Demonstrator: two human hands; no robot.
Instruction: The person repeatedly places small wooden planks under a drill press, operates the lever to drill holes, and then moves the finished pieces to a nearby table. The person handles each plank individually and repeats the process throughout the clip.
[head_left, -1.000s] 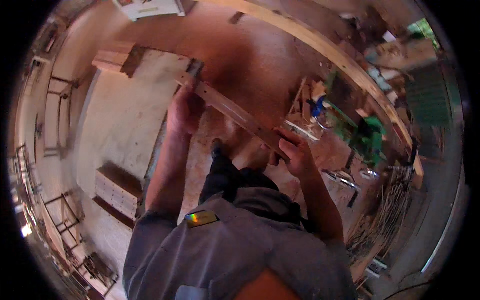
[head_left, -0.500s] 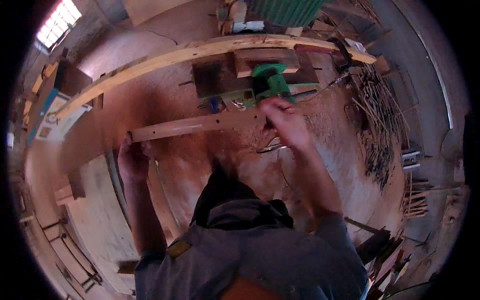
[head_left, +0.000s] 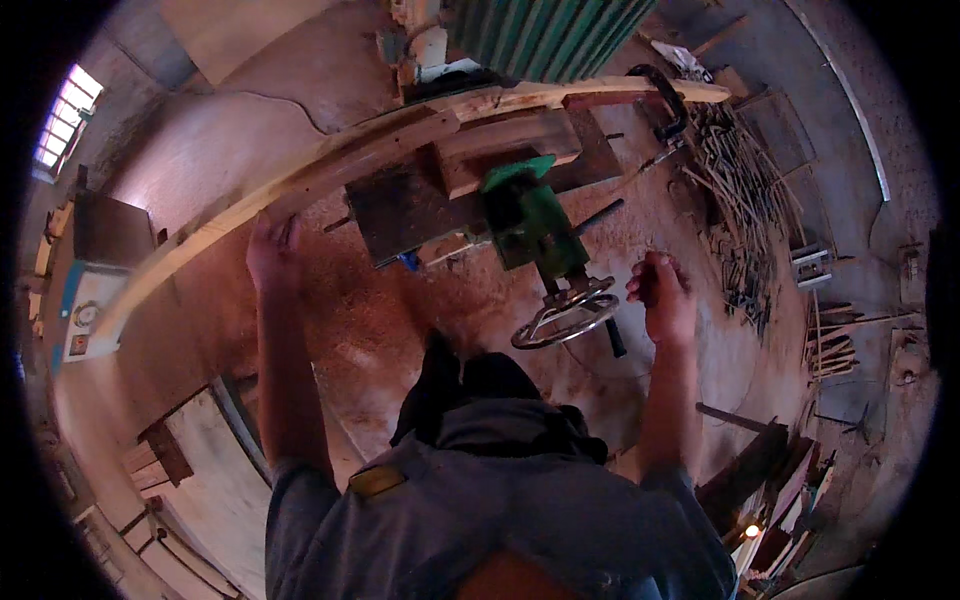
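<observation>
My left hand is closed around the near left end of a reddish-brown wooden strip. The strip slants away to the right and overlaps the long pale beam in view. My right hand is apart from the strip, its fingers loosely curled and spaced, with nothing seen in them. It is to the right of a metal handwheel on a green machine. A wooden block sits behind the machine's green top, beside its dark table.
A long pale beam crosses beyond the machine, with a dark clamp near its right end. Thin sticks lie heaped at the right. Green corrugated sheeting stands at the back. A white-fronted box is at the left.
My right hand has let go of the strip and moved right and nearer. My left hand has carried the strip farther away, up to the beam. The view has shifted, showing the handwheel fully.
</observation>
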